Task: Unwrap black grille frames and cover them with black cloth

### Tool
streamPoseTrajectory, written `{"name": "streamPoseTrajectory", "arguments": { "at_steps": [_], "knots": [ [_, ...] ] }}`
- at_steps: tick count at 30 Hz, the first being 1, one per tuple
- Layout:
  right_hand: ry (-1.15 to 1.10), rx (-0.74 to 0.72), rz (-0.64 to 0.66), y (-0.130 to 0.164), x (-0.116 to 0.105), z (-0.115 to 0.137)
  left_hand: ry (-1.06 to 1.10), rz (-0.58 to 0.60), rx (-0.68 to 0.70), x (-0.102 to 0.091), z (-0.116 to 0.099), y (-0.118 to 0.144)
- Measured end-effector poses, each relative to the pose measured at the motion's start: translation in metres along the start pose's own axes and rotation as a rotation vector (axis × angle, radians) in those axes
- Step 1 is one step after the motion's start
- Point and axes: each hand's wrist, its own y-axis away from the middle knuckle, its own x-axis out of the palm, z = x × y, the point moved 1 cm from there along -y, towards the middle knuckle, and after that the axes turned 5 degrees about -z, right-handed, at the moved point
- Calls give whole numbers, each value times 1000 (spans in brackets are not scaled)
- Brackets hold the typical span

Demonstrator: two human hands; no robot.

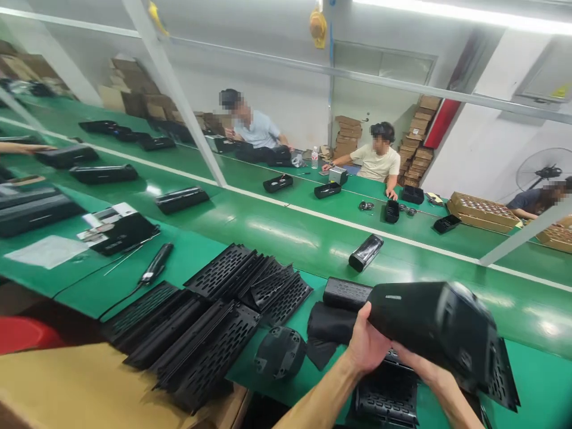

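Green work tables point(277, 226) run across a big room, with a white line down the middle. Low on the right, the left hand point(369, 345) grips the near end of a long black plastic housing point(435, 330), fingers wrapped around it. The right hand point(417, 364) is under the housing and touches it, but how it grips is hidden. The housing is up off the table and tilted. Just beside the hands lie black slotted grille panels point(214, 333) in a loose pile, a round black part point(280, 353) and a screwdriver point(154, 268). A black wrapped speaker point(365, 252) lies farther up the table. Other people point(378, 156) sit at the far side, near stacked cardboard boxes point(417, 140).
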Motion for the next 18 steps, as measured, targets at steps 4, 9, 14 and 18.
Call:
{"name": "streamPoseTrajectory", "arguments": {
  "at_steps": [4, 9, 14, 18],
  "knots": [
    [92, -95, -69, -17, -20, 10, -364, -62, 260, -6, -36, 22],
    [537, -433, 61, -29, -47, 36, -812, 103, 387, 2, -71, 37],
    [352, -307, 24, -19, -56, 21, -875, 22, 495, -4, -71, 42],
    [-120, 64, 58, -1, -57, -10, -841, 41, 499, -8, -80, 46]
  ]
}}
